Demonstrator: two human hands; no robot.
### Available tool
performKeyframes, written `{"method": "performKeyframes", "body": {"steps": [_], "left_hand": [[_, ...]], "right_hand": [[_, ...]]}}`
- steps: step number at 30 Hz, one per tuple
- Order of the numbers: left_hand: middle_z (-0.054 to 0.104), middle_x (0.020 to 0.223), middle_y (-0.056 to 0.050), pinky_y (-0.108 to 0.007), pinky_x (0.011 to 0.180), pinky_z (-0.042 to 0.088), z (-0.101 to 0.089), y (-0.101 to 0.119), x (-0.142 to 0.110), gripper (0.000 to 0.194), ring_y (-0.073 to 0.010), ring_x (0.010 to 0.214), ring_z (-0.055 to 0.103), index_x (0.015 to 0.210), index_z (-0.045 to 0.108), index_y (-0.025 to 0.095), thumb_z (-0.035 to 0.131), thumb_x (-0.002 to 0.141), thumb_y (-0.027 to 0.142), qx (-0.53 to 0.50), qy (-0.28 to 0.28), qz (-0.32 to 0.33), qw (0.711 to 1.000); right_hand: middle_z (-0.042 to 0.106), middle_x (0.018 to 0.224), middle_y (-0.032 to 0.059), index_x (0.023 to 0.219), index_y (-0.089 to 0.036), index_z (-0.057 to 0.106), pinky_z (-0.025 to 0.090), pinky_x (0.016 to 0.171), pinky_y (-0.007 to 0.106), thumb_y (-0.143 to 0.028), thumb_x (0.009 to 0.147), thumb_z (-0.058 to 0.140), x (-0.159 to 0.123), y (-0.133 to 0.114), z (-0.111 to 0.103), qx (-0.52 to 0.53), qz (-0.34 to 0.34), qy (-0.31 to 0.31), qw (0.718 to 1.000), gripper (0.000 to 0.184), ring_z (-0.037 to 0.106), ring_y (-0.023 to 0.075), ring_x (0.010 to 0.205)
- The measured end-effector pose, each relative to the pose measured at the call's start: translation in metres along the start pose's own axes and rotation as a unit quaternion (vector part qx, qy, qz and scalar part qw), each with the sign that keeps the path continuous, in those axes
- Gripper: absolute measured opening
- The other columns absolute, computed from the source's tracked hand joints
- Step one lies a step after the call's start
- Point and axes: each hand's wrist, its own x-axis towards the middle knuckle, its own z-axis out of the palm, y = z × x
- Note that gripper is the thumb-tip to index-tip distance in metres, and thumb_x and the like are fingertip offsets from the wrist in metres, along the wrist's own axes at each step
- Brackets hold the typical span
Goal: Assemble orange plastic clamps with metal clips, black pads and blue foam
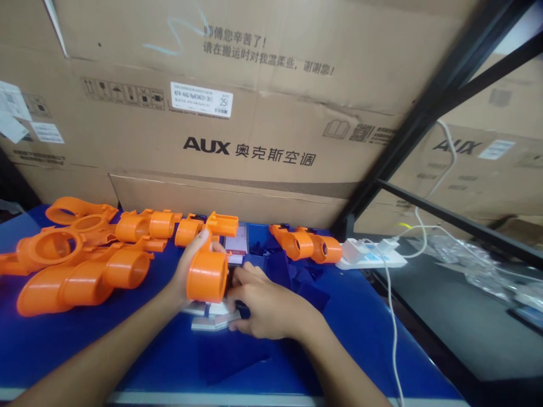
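Observation:
My left hand (185,268) is wrapped round an orange plastic holder (207,277) with a wide round ring, raised just over the blue table. Curled fingers of my right hand (265,302) press in against the holder's right side, at a dark piece (231,278) that they mostly hide. Beneath both hands lie several flat white pieces (210,323). Just behind them, a white-and-purple printed sheet or screen (236,237) shows in part. Dark blue thin pieces (275,271) are heaped to the right of my right hand.
Several orange ringed holders (91,277) cover the left of the blue table (161,362). Two more orange rings (311,246) sit at the back right, near a white power strip (369,257) with cables. A large cardboard box (254,124) stands behind, beside a black metal frame (407,118).

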Motion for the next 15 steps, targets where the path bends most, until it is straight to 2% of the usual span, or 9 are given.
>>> {"method": "performKeyframes", "body": {"steps": [5,10,13,15], "left_hand": [[0.065,0.059,-0.006,-0.022,0.043,0.042,-0.001,-0.003,0.0009,0.054,-0.0139,0.046,0.058,0.076,0.067,0.013,0.058,0.09,0.064,0.016,0.012,0.002,1.0],[0.063,0.058,-0.005,-0.022,0.043,0.041,-0.0017,-0.0053,0.002,0.054,-0.0137,0.045,0.057,0.075,0.068,0.013,0.06,0.088,0.065,0.019,0.021,0.015,0.999],[0.063,0.057,-0.005,-0.022,0.045,0.042,-0.0015,-0.0051,0.0019,0.054,-0.0131,0.047,0.056,0.075,0.068,0.013,0.059,0.089,0.063,0.02,0.014,0.02,0.999],[0.063,0.057,-0.005,-0.022,0.046,0.043,-0.0014,-0.0036,0.0016,0.053,-0.0131,0.048,0.056,0.075,0.068,0.013,0.061,0.089,0.063,0.018,0.01,0.019,1.0]], "right_hand": [[0.057,0.107,0.0077,0.098,-0.021,0.072,0.043,0.087,0.036,-0.028,0.075,0.085,-0.0013,0.0,-0.0005,-0.007,0.016,-0.001,1.0,0.028,0.049,0.0271,0.105],[0.058,0.103,0.0081,0.092,-0.019,0.072,0.043,0.09,0.038,-0.03,0.079,0.08,-0.0009,0.0011,0.0006,-0.008,0.006,-0.017,1.0,0.019,0.05,0.0273,0.104],[0.059,0.1,0.0075,0.088,-0.02,0.072,0.043,0.091,0.038,-0.022,0.083,0.073,-0.0006,0.0013,0.0011,-0.002,-0.016,-0.016,1.0,0.006,0.051,0.026,0.104],[0.06,0.099,0.0066,0.086,-0.021,0.071,0.043,0.092,0.038,-0.018,0.084,0.069,-0.0012,0.0015,-0.0011,0.006,-0.033,-0.011,0.999,0.004,0.053,0.0247,0.102]]}}
